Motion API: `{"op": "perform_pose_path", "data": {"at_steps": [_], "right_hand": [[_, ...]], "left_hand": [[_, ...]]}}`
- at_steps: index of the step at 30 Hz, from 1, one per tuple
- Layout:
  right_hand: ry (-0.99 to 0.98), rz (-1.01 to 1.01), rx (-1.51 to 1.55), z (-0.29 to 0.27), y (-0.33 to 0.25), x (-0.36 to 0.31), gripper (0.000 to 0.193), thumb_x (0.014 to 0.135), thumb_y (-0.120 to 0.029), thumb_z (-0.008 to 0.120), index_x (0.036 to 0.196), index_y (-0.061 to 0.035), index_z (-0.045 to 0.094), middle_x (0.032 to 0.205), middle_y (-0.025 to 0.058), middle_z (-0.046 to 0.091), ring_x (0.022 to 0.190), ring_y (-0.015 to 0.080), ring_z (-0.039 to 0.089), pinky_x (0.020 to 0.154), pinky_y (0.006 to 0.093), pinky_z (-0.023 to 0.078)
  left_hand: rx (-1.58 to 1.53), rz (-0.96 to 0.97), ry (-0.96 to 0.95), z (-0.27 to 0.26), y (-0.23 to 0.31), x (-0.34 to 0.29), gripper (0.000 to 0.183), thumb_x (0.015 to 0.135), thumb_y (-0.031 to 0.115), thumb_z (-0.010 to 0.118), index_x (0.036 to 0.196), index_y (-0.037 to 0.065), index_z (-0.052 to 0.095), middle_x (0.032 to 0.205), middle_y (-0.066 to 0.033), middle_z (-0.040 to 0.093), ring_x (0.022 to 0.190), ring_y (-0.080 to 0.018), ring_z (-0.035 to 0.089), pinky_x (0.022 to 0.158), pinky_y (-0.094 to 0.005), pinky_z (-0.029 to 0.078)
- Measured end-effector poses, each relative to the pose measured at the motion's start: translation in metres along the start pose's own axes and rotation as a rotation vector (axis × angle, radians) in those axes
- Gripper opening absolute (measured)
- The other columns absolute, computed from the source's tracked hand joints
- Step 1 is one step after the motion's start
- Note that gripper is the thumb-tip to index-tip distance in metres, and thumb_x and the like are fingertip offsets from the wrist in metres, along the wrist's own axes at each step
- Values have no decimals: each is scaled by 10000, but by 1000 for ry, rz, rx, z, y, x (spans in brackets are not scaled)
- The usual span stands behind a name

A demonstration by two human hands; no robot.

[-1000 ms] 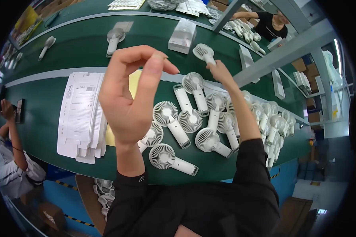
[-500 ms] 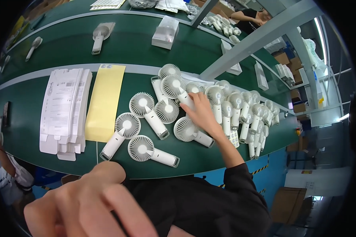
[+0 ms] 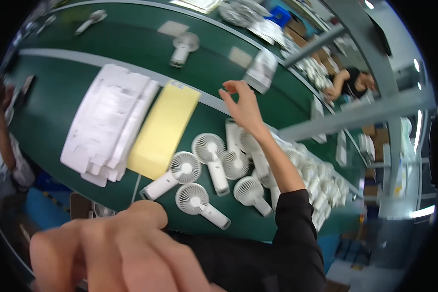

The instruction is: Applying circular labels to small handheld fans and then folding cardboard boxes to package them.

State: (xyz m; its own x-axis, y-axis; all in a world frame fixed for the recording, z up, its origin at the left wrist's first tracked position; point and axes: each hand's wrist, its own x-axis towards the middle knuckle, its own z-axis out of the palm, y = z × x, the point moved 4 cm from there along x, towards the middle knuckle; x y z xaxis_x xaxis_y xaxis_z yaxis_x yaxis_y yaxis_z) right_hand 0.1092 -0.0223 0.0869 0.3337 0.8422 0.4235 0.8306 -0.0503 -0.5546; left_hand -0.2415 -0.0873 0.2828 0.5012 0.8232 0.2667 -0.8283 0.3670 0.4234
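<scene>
My right hand (image 3: 243,107) reaches over the grey rail (image 3: 216,103), its thumb and fingers apart and nothing in them. Beneath and beside that forearm lie white handheld fans, among them a round-headed fan (image 3: 209,148) with its handle toward me. Another fan (image 3: 195,199) rests close to the near table edge. A dense fan pile (image 3: 316,180) spreads to the right, partly behind my arm. My left hand (image 3: 117,248) looms large at the lower left, fingers curled. Whatever it holds, if anything, is hidden.
White flattened cartons (image 3: 107,117) are stacked left of a yellow sheet (image 3: 165,129). Past the rail, a green belt (image 3: 136,31) carries a fan (image 3: 184,48) and a white box (image 3: 261,70). A grey post (image 3: 355,114) crosses at right. Other people sit at far right and left.
My right hand has come off a fan at the pile and moved forward, up to the rail. The whole view has turned, shifting the table's contents. My left hand stays curled near the camera.
</scene>
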Motion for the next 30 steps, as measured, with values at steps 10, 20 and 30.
{"op": "perform_pose_path", "data": {"at_steps": [10,20,30], "right_hand": [[-153,321,18,137,42,138,573,871,-473,707,1045,71,658,1016,199,693,973,301,690,820,403,531],[-35,754,-55,155,87,151,862,721,-409,810,1323,86,440,1345,275,527,1144,422,620,988,467,496],[-415,635,142,88,63,62,710,701,-264,752,1201,175,506,1016,287,684,987,327,697,807,368,559]], "left_hand": [[159,54,162,-8,9,41,154,1002,212,507,860,151,504,691,-1,638,737,-120,572,793,-309,425],[-158,462,-300,-41,-24,84,129,1002,165,446,891,105,421,724,-1,663,876,-188,553,890,-382,421],[473,547,-357,-70,-32,93,206,1020,246,441,1078,50,470,939,-55,623,845,-196,558,840,-381,411]]}}
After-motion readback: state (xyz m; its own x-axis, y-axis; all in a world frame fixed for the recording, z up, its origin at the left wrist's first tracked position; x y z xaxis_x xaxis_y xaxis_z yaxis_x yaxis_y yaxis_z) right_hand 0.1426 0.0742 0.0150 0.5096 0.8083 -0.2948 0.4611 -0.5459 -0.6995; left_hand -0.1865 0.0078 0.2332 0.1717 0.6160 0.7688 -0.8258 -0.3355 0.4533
